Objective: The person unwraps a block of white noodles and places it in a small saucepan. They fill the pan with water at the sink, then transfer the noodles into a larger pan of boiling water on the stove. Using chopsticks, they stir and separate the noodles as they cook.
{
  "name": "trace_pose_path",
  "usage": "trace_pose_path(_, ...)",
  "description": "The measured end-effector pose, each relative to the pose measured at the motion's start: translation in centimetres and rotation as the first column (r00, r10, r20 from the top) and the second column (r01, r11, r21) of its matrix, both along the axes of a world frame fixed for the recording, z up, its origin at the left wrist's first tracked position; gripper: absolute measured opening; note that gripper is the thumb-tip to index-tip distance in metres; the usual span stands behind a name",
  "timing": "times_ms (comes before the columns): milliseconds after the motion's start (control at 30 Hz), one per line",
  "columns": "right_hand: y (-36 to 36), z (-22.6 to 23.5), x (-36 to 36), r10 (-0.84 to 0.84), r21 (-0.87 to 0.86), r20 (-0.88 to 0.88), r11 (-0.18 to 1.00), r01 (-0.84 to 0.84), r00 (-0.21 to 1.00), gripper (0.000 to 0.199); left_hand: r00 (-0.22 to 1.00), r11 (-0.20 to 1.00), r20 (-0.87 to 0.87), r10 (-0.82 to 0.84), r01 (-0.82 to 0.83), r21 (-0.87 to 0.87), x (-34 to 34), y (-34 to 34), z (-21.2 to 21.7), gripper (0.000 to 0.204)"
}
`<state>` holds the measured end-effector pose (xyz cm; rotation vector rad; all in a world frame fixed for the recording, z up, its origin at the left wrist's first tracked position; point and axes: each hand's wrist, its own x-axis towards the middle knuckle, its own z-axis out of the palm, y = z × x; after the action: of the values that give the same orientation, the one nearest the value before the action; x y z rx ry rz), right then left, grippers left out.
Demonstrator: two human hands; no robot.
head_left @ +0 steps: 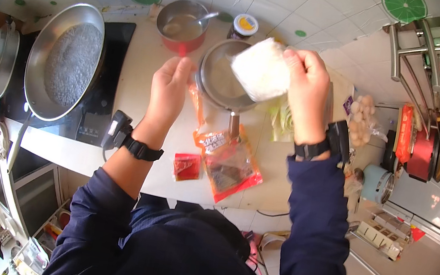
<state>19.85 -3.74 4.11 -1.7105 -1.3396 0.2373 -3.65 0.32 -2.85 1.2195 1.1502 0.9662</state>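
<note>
My right hand grips a white packet by its right edge, tilted above the right side of a grey saucepan with a dark handle. What the packet holds is not clear. My left hand is closed in a pinch, left of the saucepan and just below the red pot. Its fingertips meet the line of the pot's red handle; whether they hold it or something small cannot be made out. The red pot contains cloudy liquid and a spoon.
Bubbling water fills a wide pan on the black cooktop at left. An opened food bag and a small red sachet lie near the counter's front. A lidded jar stands behind. Eggs sit at right, below a metal rack.
</note>
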Motion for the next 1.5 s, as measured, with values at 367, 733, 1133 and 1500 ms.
trace_pose_path(367,-3.5,0.1,1.8,0.108,0.080,-0.826,0.994,-0.074,0.553,0.017,0.811,0.857,0.286,-0.510,0.508,0.089,0.1,-0.4,5.6,0.025)
trace_pose_path(733,-7.2,0.5,1.9,-0.078,-0.218,-0.608,0.973,-0.073,0.790,0.016,0.842,0.883,0.270,-0.467,0.463,0.084,2.4,-3.6,10.8,0.014)
trace_pose_path(1133,-10.1,3.6,-5.9,0.144,-0.072,-0.258,0.983,-0.167,0.955,0.018,0.951,0.951,0.021,-0.308,0.309,-0.002,4.4,-5.6,9.9,0.013)
trace_pose_path(1500,-9.9,0.4,-6.1,0.179,-0.111,-0.071,0.976,-0.186,0.981,0.007,0.939,0.948,-0.174,-0.296,0.312,0.070,3.9,-6.6,7.4,0.013)
